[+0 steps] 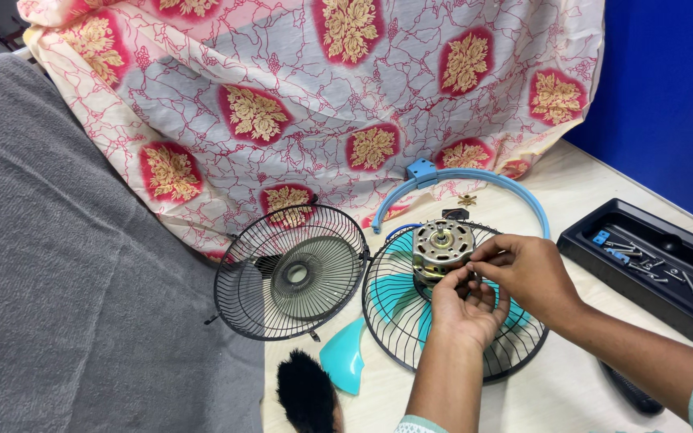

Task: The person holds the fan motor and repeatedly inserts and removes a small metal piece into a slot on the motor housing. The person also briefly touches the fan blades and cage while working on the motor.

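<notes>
Centre-right of frame: round brass-coloured metal fan motor (pixel 442 248) sits on the black wire fan guard (pixel 411 337). Left hand (pixel 465 309) cups it from below, fingers curled; right hand (pixel 527 271) pinches its right edge. Second black wire grille (pixel 290 271) lies left.

motor (pixel 441 250) sits on grille (pixel 411 337), tray (pixel 603 256) at its right.
</notes>
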